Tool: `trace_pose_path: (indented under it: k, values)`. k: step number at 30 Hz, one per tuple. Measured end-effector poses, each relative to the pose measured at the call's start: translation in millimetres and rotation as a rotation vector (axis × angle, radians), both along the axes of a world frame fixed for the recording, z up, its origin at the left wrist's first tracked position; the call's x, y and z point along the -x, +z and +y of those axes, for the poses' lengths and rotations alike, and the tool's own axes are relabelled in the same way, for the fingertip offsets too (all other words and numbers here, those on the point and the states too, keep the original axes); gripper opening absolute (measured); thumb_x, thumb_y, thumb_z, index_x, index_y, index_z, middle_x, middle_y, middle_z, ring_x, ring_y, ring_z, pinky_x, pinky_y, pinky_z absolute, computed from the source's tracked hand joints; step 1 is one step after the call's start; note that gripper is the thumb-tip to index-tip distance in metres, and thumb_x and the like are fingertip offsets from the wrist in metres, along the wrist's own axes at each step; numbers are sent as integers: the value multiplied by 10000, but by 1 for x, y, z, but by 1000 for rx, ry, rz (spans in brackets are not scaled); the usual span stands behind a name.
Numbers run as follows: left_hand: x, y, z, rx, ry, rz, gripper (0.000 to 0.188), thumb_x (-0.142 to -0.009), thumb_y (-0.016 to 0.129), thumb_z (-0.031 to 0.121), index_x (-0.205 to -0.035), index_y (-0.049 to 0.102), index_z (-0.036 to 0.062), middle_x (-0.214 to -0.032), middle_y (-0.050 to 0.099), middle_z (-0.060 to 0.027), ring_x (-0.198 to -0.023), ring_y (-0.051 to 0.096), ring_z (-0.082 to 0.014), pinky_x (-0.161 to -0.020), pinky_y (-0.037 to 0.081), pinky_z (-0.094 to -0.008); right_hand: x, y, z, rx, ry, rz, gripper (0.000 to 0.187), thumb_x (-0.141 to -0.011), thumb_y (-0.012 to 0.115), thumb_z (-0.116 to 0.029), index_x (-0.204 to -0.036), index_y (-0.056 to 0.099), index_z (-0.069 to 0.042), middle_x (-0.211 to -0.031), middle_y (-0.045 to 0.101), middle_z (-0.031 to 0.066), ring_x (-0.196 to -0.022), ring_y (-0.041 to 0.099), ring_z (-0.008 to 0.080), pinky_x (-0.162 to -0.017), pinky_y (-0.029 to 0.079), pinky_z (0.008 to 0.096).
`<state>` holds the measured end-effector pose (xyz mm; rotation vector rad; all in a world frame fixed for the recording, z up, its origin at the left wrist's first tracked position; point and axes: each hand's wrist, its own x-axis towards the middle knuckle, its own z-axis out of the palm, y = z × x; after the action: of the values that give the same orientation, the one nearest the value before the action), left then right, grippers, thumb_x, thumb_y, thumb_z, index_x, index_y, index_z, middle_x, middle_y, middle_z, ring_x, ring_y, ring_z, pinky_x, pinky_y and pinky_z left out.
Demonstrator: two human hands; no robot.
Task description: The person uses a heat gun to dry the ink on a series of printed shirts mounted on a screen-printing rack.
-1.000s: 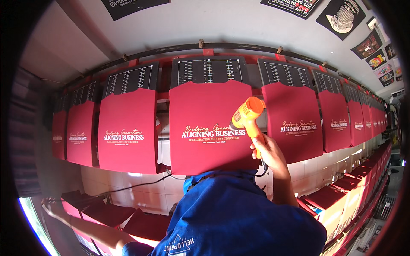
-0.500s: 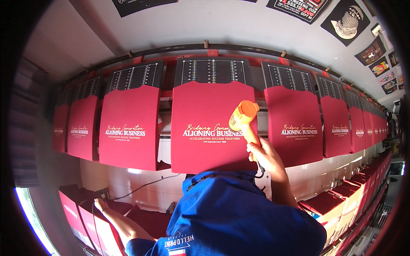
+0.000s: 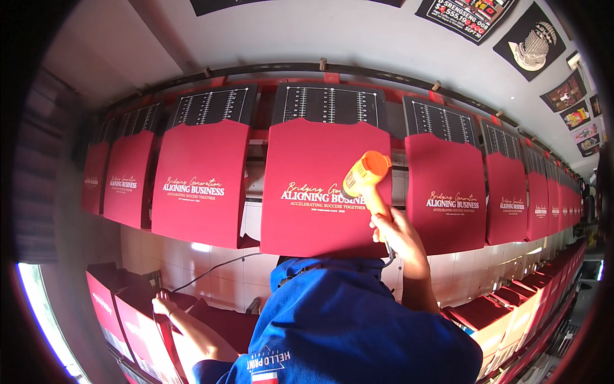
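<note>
My right hand (image 3: pixel 398 232) is closed around the handle of an orange hair dryer (image 3: pixel 366 174). The dryer hangs over the right part of a maroon shirt (image 3: pixel 307 153), covering part of its white and gold lettering. This shirt lies flat on a black board (image 3: pixel 329 104) with white ruled lines. Down at the left, my left hand (image 3: pixel 164 303) is closed around a dark power cord (image 3: pixel 214 267), beside a maroon shirt (image 3: pixel 142 313) in the nearer row. The cord runs from there toward the middle, passing below the front row of boards.
More boards with maroon printed shirts (image 3: pixel 195 160) stand to both sides in a long curved row. Behind them runs a dark rail (image 3: pixel 268 68). A second row of shirt-covered boards (image 3: pixel 499 313) stands at the lower right. Pale tiled floor (image 3: pixel 217 275) lies between the rows.
The view has shifted, so the boards sit a little farther right. My left hand has moved slightly right with the cord. The hair dryer stays over the same shirt, a bit more toward its middle.
</note>
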<state>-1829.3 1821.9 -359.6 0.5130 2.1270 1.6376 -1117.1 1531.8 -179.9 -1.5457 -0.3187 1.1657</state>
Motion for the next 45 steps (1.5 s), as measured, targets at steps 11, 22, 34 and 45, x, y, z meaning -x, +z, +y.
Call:
trace_pose_path:
  k: [11,22,34,45]
  values:
    - [-117,-63,56,8,-168,-197,273,-872,547,189,-972,507,-62,-914,561,-122,-828,576,-217,-660,448,-325,14,7,8,-1,-140,61,379,-955,580,-198,-1267,478,-10,-978,610,90,-725,626,137,-599,497,243]
    - [-221,-67,64,204,-278,160,448,-860,539,297,-902,592,-146,-943,603,-195,-890,588,-247,-796,476,-407,3,14,15,86,-1,160,372,-848,605,-90,-1193,487,-17,-913,564,61,-683,546,118,-536,464,247]
    - [-250,-70,75,136,-299,255,524,-951,480,340,-950,614,-167,-1095,565,-340,-829,635,-393,-732,506,-489,22,13,22,174,-108,-68,301,-929,567,-111,-1207,479,-34,-844,582,41,-656,563,85,-529,508,253]
    - [-264,-75,72,277,-302,279,697,-973,390,484,-1133,538,-179,-1165,495,-423,-1052,556,-499,-886,445,-526,40,16,40,221,-29,-187,200,-922,605,-138,-1070,512,-41,-778,550,6,-621,555,72,-528,489,236]
